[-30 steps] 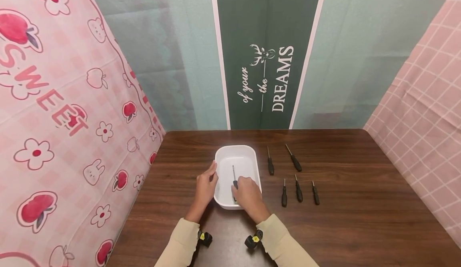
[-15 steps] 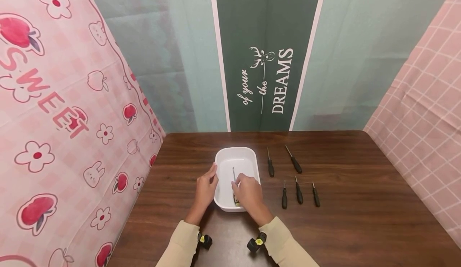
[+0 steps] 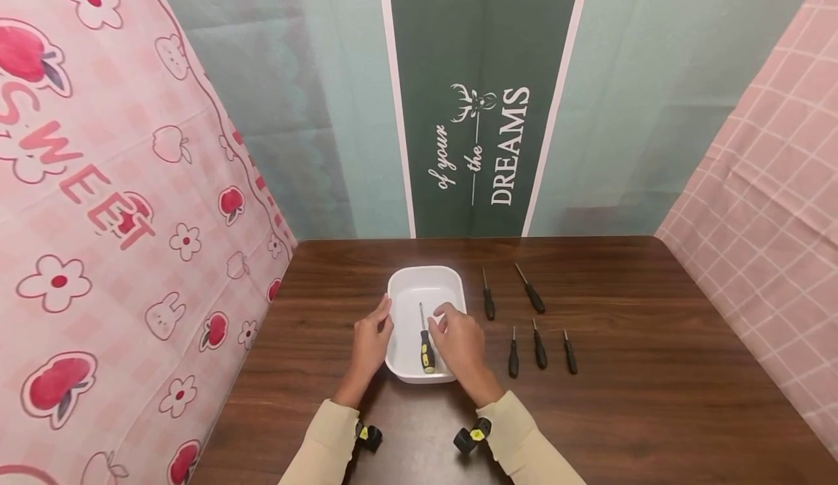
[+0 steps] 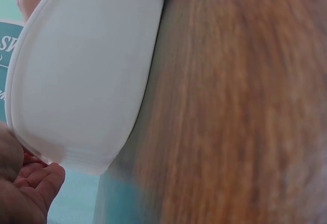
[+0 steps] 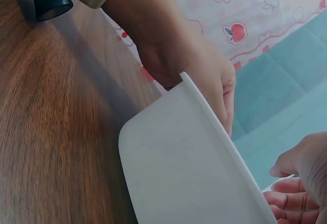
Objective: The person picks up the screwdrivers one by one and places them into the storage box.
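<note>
1. Head view: the yellow-and-black screwdriver (image 3: 427,354) lies inside the white tray (image 3: 419,379) on the wooden surface (image 3: 622,412). The right hand (image 3: 461,339) hangs beside it, loosely curled around nothing, blocking part of the tray's right wall. Five dark screwdrivers (image 3: 540,358) lie to the tray's right.
2. Left wrist view: the left hand (image 4: 30,183) touches the tray; I can't tell whether it pinches the rim.
3. Right wrist view: the tray's wall hides its contents and partly covers the left hand.

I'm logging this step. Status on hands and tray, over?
Left hand touching tray. Right hand over tray, empty. Yellow-marked screwdriver lies inside, nothing covering it.
</note>
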Demonstrator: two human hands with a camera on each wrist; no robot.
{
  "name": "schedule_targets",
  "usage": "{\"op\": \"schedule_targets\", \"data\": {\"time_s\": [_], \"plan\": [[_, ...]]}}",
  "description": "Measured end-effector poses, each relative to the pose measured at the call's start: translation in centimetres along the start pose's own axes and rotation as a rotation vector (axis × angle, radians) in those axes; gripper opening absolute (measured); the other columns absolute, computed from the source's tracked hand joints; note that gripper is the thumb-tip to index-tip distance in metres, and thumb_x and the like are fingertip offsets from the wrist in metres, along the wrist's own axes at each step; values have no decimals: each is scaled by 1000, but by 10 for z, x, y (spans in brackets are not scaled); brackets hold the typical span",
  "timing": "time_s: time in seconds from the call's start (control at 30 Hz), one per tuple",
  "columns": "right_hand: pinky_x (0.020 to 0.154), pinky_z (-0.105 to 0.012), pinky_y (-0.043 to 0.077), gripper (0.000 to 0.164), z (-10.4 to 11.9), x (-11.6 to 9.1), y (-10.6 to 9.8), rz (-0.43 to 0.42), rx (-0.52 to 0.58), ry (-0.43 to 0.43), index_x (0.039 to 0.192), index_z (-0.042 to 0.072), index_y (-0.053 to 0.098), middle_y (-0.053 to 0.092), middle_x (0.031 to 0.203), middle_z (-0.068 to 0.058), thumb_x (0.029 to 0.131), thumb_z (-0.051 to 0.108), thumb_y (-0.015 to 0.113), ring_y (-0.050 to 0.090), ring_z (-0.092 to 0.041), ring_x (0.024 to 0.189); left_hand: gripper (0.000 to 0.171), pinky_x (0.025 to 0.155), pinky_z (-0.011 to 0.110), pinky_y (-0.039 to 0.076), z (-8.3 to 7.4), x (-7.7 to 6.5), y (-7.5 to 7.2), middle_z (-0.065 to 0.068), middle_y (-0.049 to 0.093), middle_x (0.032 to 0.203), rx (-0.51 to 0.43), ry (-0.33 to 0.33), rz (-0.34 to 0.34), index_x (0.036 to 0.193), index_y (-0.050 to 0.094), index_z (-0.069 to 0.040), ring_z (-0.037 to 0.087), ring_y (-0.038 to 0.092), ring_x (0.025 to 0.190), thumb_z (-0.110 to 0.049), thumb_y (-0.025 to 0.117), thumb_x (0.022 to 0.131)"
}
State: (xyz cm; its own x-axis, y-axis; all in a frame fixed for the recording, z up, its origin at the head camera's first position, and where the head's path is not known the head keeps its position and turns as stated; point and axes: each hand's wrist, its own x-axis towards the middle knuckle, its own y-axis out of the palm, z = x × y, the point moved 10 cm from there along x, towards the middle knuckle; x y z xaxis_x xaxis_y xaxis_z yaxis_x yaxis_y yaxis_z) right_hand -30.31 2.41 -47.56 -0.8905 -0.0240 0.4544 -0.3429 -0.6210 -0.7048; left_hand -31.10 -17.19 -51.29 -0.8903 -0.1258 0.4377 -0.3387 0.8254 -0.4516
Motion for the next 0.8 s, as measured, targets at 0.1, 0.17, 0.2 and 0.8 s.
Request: {"op": "schedule_targets", "data": {"time_s": [0.1,0.17,0.2,0.8], "plan": [[50,-36,45,14,-1,1,-6,-36,23,-3,90,12,71,60,61,8,84,21,80,57,-16,54,35,104,45,46,1,0,-1,16,60,135,1,3,-4,127,65,7,32,58,124,7,65,92],[49,-35,44,14,-2,2,-10,-63,37,-10,90,12,72,62,61,7,84,20,81,56,-17,53,35,104,45,46,3,0,-1,16,61,135,8,2,-2,127,65,7,32,58,124,7,64,93],[49,-35,44,14,-2,2,-12,-77,41,-13,90,11,72,62,61,6,83,19,81,56,-17,52,35,104,44,46,3,0,0,16,61,135,11,2,-2,127,65,7,31,58,125,6,64,93],[50,-34,44,18,-29,13,-36,-102,5,74,100,9,74,67,73,-1,87,19,80,55,-17,57,35,103,45,47,4,0,0,16,60,135,21,9,-2,128,65,7,30,57,125,5,64,93]]}}
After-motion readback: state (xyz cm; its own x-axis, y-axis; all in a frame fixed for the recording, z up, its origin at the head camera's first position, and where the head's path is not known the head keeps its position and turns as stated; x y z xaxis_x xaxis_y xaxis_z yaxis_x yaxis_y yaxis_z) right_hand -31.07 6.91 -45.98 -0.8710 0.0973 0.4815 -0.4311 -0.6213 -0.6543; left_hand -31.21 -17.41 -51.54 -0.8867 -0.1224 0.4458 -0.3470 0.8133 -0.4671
